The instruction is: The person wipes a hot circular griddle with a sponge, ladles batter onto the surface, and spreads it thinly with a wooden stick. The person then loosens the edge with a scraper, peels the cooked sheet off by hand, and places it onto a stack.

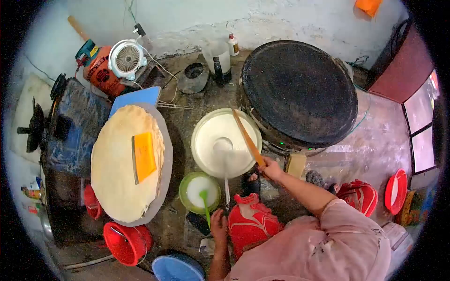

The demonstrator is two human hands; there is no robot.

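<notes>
Landmark: the white pail (198, 162) of pale liquid. From my remote station I logged the wooden stick (247, 136) over the pail's right half, its long axis slanting from the near right rim toward the far rim. The right hand (269, 169), just outside the pail's near right side, was closed around the stick's lower end; I could not tell whether the far tip touched the rim. The black griddle (300, 89) lay beyond the pail and to its right, the right hand being the nearer of the two.

The left hand (219, 227) was nearside of the pail, next to the handle of the green spatula (205, 201); contact and finger spread I could not make out. That spatula leaned in the green bowl (182, 199), just nearside and left of the pail. The metal ladle (227, 187) hung its handle over the pail's near rim.

Left of the pail stood a stack of flatbreads (117, 159) with an orange scraper (145, 157) on top. The surface around the pail looked dark and mottled; a pale, flaking wall (183, 28) rose behind it.
</notes>
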